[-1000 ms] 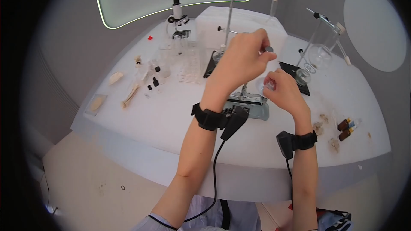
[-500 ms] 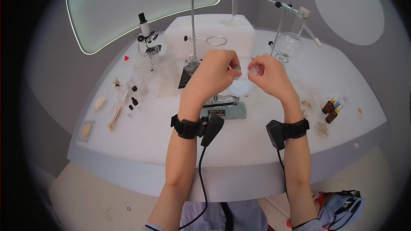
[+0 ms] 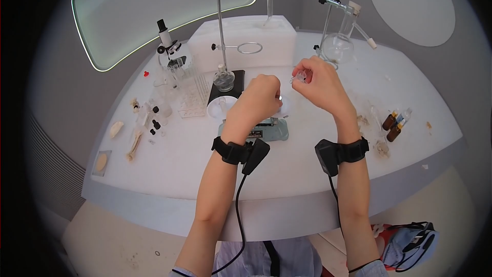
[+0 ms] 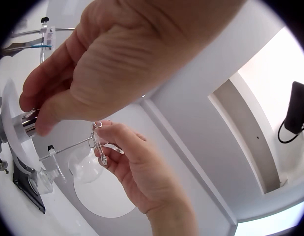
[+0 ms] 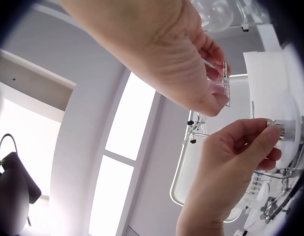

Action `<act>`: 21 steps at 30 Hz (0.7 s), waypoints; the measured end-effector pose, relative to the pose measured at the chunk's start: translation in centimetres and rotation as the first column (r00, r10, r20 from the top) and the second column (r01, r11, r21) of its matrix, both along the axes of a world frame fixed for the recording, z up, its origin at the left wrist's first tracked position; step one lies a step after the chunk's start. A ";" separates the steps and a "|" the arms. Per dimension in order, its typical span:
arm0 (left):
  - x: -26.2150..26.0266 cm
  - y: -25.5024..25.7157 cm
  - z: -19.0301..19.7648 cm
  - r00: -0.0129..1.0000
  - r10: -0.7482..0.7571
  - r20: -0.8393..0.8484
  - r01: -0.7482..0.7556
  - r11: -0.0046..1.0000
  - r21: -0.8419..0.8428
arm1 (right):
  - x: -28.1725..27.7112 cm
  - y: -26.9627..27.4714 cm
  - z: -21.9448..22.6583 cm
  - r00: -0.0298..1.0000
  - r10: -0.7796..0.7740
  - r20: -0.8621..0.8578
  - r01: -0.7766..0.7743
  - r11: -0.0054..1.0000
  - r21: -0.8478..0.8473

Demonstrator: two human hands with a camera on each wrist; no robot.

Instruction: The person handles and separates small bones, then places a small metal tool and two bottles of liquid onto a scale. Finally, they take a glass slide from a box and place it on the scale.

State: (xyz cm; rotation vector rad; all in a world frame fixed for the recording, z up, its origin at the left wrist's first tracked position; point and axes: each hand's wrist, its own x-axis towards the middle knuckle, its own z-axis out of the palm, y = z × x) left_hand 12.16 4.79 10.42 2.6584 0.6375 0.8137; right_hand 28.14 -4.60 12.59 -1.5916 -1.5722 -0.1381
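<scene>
My left hand [image 3: 260, 98] pinches a small shiny metal balance weight [image 4: 30, 124] between thumb and fingers. The weight is right at the white right-hand pan [image 3: 287, 106] of a balance, whose teal base [image 3: 277, 130] sits below the hand. The other white pan [image 3: 214, 109] shows left of the wrist. Raised to the right and beyond the pan, my right hand [image 3: 322, 83] grips a small clear, glass-like piece [image 5: 220, 86] in curled fingers; its exact kind I cannot tell. Fingers hide part of both held things.
Behind the balance stands a ring stand [image 3: 221, 25] with a stoppered glass bottle [image 3: 224, 80] near its base. A clamped flask [image 3: 338, 47] is at the back right, brown bottles [image 3: 393, 132] at the right. A microscope [image 3: 166, 41], glassware and a bone [image 3: 135, 144] lie left.
My left hand has come down with the weight to the right-hand pan. My right hand has drawn a little up and away from it. The head view has shifted, and the left pan now shows.
</scene>
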 end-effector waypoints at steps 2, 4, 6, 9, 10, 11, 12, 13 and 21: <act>0.1 0.0 -0.2 1.000 0.024 -0.003 -0.024 1.000 0.008 | -0.1 -0.1 0.1 1.000 0.010 -0.003 -0.010 1.000 0.002; 0.3 -0.2 -0.4 0.999 0.043 -0.012 -0.043 0.999 0.028 | -0.2 -0.2 0.2 0.999 0.008 -0.039 -0.008 1.000 -0.017; 0.5 -0.4 -0.7 0.998 0.065 -0.008 -0.064 0.996 0.062 | -0.3 -0.1 0.3 1.000 0.007 -0.028 -0.007 1.000 -0.020; 0.5 -0.4 -1.2 0.997 0.071 0.019 -0.073 0.990 0.119 | -0.5 -0.1 0.4 1.000 -0.005 -0.009 0.005 1.000 -0.026; 0.7 -0.4 -1.3 0.997 0.061 0.038 -0.066 0.988 0.142 | -0.5 -0.1 0.4 1.000 -0.009 -0.006 0.009 0.999 -0.030; 0.7 -0.3 -1.4 0.997 0.062 0.040 -0.067 0.987 0.143 | -0.5 -0.2 0.4 1.000 -0.008 -0.004 0.008 1.000 -0.030; 0.8 -0.2 -1.4 0.998 0.057 0.031 -0.060 0.989 0.134 | -0.5 -0.2 0.4 1.000 -0.013 -0.002 0.012 0.999 -0.033; 0.8 -0.1 -1.4 0.998 0.052 0.024 -0.054 0.991 0.125 | -0.6 -0.1 0.4 1.000 -0.016 0.001 0.016 0.999 -0.035; -0.4 -0.9 1.3 0.990 -0.007 0.140 -0.006 0.995 0.095 | -0.4 -0.1 0.2 1.000 -0.031 0.004 0.031 0.999 -0.041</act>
